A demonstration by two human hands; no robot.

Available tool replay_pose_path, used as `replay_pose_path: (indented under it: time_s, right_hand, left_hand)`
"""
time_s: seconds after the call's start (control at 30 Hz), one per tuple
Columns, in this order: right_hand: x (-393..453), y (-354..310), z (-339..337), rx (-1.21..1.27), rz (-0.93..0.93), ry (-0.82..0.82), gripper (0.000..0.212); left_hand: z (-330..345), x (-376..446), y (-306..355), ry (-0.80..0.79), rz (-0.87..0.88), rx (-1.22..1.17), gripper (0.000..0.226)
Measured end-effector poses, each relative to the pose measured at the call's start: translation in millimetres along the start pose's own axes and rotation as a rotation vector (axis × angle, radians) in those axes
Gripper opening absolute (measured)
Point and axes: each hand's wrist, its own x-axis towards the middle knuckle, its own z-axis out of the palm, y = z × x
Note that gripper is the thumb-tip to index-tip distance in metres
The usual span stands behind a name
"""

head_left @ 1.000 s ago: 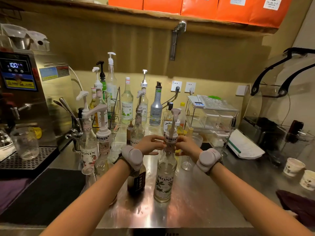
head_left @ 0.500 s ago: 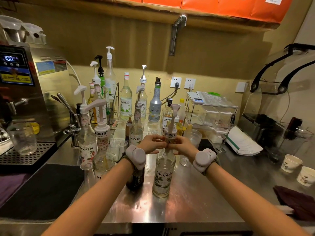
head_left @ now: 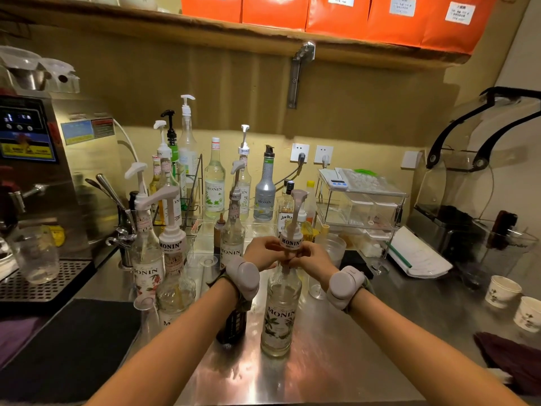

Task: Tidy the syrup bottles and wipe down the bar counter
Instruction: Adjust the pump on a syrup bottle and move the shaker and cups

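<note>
A clear Monin syrup bottle [head_left: 280, 315] with a white pump top stands upright on the steel bar counter [head_left: 336, 364], in the middle. My left hand [head_left: 263, 252] and my right hand [head_left: 311, 260] both grip its neck just under the pump collar, one from each side. A dark small bottle [head_left: 234, 325] stands just left of it, partly hidden by my left wrist. More pump-topped syrup bottles [head_left: 172, 253] cluster at the left, and a row of bottles [head_left: 215, 186] lines the back wall.
A steel hot-water machine [head_left: 58, 159] with a drip grate stands at the left, a black mat [head_left: 73, 344] in front of it. At the right are a clear rack [head_left: 360, 206], a blender cover [head_left: 480, 177], two paper cups [head_left: 502, 291] and a dark purple cloth [head_left: 515, 358].
Both hands stay on the bottle's neck, fingers shifting slightly around the pump collar. The bottle stays in place; the head has moved a little.
</note>
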Motion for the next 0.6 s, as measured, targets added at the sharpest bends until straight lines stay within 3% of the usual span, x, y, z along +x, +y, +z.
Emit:
replay_pose_path:
  time_s: [0.3, 0.43, 0.5, 0.6]
  right_hand:
    - [11.4, -44.5, -24.0, -0.076, -0.053, 0.020, 0.033]
    - [18.6, -81.0, -40.7, -0.041, -0.067, 0.016, 0.005]
    - [25.5, -98.6, -48.9, -0.003, -0.088, 0.012, 0.016]
    - [38.3, -121.8, -58.4, 0.043, -0.140, 0.020, 0.017]
  left_hand:
    - [-13.6, 3.4, 49.5, -0.009, 0.096, -0.026, 0.031]
    - [-23.0, 5.6, 87.2, -0.033, 0.131, -0.068, 0.032]
    - [-27.4, 6.0, 107.9, -0.019, 0.147, -0.089, 0.033]
    - [-33.8, 10.4, 134.9, 0.008, 0.200, -0.112, 0.034]
